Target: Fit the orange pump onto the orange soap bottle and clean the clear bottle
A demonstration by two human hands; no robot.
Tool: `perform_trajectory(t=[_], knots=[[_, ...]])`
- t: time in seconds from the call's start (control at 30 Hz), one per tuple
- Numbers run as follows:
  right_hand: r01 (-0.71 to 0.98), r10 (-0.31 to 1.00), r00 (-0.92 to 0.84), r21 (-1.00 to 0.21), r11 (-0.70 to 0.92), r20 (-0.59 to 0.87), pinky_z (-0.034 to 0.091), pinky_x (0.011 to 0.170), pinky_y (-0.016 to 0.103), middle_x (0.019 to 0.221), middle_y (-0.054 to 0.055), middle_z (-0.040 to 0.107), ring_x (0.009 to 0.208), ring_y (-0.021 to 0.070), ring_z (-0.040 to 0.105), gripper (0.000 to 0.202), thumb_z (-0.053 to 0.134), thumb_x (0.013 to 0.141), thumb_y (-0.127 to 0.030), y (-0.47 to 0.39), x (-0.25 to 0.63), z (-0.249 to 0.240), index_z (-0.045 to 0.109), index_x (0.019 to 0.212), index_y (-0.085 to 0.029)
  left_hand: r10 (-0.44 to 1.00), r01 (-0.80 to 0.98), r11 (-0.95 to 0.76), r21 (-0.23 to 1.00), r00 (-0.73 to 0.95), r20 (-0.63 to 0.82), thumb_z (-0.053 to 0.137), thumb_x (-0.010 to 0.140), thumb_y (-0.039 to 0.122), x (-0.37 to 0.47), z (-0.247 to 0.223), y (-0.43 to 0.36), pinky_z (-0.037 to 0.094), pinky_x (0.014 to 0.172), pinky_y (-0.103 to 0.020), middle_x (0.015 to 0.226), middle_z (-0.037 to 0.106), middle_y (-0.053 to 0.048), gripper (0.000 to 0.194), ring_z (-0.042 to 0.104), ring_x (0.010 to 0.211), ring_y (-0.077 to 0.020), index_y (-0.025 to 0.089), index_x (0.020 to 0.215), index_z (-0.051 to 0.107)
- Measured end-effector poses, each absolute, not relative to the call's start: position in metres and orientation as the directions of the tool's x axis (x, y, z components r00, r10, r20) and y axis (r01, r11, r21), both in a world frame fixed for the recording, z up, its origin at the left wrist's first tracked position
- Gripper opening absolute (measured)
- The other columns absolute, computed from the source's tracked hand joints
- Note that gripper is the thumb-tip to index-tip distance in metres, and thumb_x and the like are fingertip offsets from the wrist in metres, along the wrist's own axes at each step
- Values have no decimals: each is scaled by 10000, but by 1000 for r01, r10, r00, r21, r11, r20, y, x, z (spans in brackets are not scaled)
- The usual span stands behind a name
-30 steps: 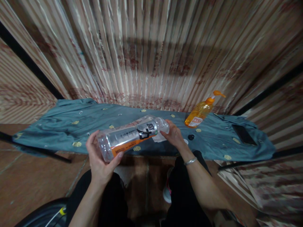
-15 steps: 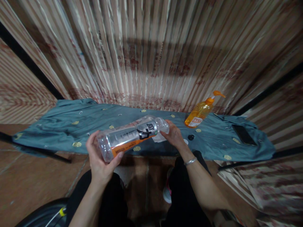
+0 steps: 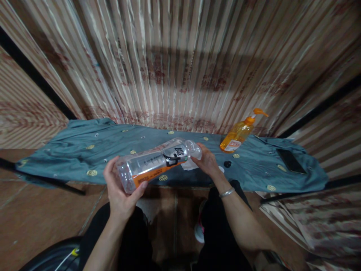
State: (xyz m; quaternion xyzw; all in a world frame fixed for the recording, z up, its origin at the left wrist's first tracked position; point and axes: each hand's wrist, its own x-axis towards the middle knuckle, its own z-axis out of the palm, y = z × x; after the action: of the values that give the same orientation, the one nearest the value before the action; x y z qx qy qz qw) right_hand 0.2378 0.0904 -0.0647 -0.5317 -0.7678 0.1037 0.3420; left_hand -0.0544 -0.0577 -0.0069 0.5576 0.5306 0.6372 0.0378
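A large clear plastic bottle [image 3: 153, 162] with an orange, black and silver label lies tilted in the air, its neck pointing right. Around its base is my left hand [image 3: 121, 192], fingers behind and thumb in front. My right hand [image 3: 207, 160] pinches a small clear container [image 3: 196, 150] at the bottle's mouth; whether the two touch is hard to tell. Something whitish and thin, perhaps a tissue [image 3: 189, 164], shows beneath the neck. To the right stands an orange pump bottle [image 3: 237, 136].
A green patterned cloth [image 3: 98, 146] covers the narrow table. On it are a small black object [image 3: 227, 164], a white disc [image 3: 221, 169] and a black phone [image 3: 291, 161]. A striped curtain [image 3: 175, 67] hangs behind, with black poles at both sides.
The bottle has rolled very slightly in my left hand, so its label sits a little differently. My right hand stays in place.
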Motion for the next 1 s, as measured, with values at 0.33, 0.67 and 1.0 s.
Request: perform_trajectory(t=[0.33, 0.67, 1.0], knots=[[739, 896, -204, -538, 405, 395, 513, 1090, 505, 1336, 170, 682, 1249, 325, 658, 619, 727, 821, -262, 91, 239, -64, 539, 1404, -171, 634, 541, -441, 716, -377, 675, 819, 688, 575, -51, -5, -57, 524, 977, -429, 1277, 572, -133, 863, 618, 1155, -293, 190, 1385, 488], [740, 897, -200, -539, 403, 395, 515, 1088, 509, 1347, 185, 680, 1265, 325, 654, 609, 734, 825, -274, 90, 238, -62, 545, 1392, -159, 675, 507, -395, 766, -406, 616, 832, 653, 537, -50, -1, -58, 532, 974, -449, 1277, 562, -133, 857, 622, 1140, -303, 204, 1361, 482], [736, 898, -196, -546, 400, 394, 509, 1100, 508, 1366, 175, 672, 1281, 324, 646, 609, 743, 826, -270, 90, 239, -63, 544, 1393, -169, 712, 411, -359, 838, -459, 530, 850, 606, 555, -49, -5, -56, 523, 1000, -454, 1277, 563, -127, 891, 617, 1145, -308, 211, 1342, 486]])
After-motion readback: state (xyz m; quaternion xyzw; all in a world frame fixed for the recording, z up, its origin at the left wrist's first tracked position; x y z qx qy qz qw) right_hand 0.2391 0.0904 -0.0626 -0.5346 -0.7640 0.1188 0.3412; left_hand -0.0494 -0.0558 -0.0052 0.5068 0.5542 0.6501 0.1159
